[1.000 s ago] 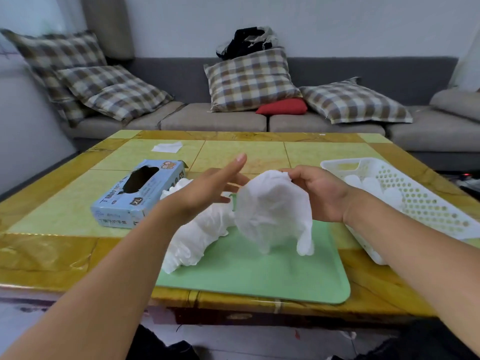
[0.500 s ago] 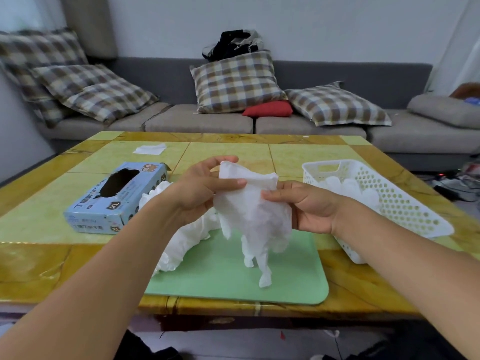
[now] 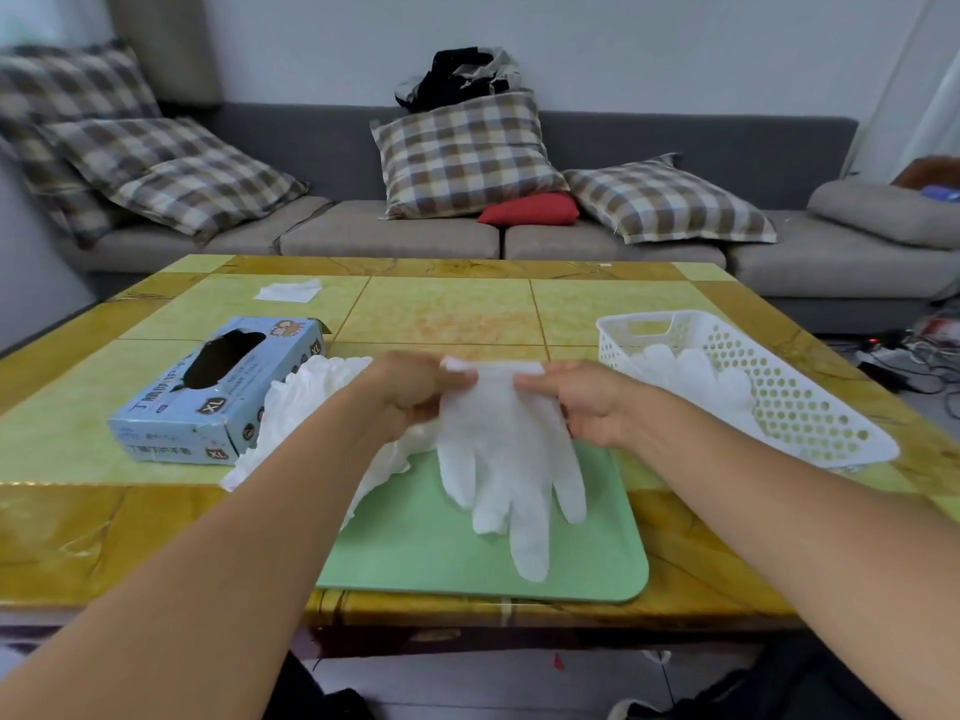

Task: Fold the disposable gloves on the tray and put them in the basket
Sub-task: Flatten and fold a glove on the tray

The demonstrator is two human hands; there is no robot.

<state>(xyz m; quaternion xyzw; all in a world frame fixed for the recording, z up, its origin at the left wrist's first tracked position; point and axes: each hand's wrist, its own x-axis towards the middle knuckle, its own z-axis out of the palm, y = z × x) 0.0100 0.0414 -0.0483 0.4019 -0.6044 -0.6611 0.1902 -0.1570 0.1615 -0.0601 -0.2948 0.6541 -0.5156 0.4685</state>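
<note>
**Glove now stretched flat over the tray, ready for its first fold**

Half a second ago the glove (image 3: 506, 449) hung bunched between the hands; now it is pulled out flat, cuff at 12 o'clock and fingers pointing to 6 o'clock, draped over the green tray (image 3: 597, 574). The left hand (image 3: 410, 392) pinches the cuff's left corner with curled fingers, and the right hand (image 3: 582, 402) pinches the right corner the same way, the cuff edge taut between them. The view has also tipped down and nearer to the surface (image 3: 441, 314). In my judgement the spreading step is done, and folding this glove comes next, before it goes across to the basket.

Containers:
- The tray sits at the near edge of the surface. On it lies the spread glove, and at its 9 o'clock side a crumpled pile of gloves (image 3: 306, 402) spills over the edge, still unfolded.
- The white perforated basket (image 3: 810, 407) stands at 3 o'clock from the tray, just beside it, and already holds several white gloves.
- The blue glove box (image 3: 218, 392) lies at 9 o'clock beyond the pile; its dark opening shows nothing I can make out inside.
</note>
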